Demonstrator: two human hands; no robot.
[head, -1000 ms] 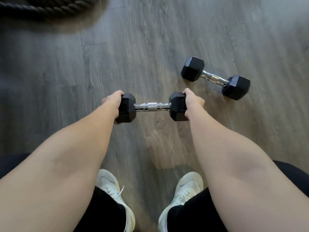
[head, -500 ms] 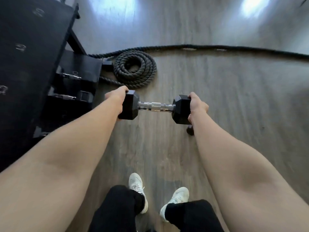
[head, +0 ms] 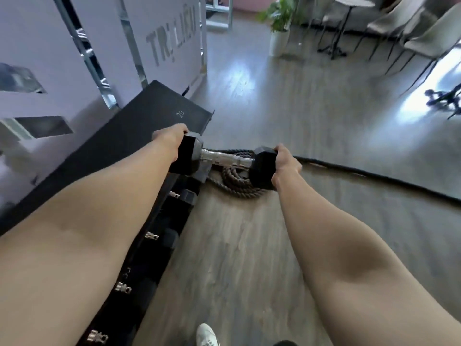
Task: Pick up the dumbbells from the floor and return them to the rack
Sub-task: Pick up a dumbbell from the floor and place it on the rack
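Note:
A black hex dumbbell [head: 222, 158] with a chrome handle hangs in the air between my hands, level and crosswise. My left hand [head: 172, 137] grips its left head. My right hand [head: 287, 163] grips its right head. The black rack [head: 129, 138] stands at my left, its flat top shelf marked 20 right beside the dumbbell's left head. Lower shelves hold several dumbbells [head: 152, 236] whose chrome handles show under my left forearm. The other floor dumbbell is out of view.
A coiled battle rope [head: 237, 181] lies on the wood floor by the rack's end, its tail running right. A white wall with lettering stands behind the rack. A potted plant [head: 282, 26], a small round table and chairs are at the far right.
I have risen and the view has swung up and left. The dumbbell has gone from near the floor up to the rack's top shelf height. The second dumbbell has left the view.

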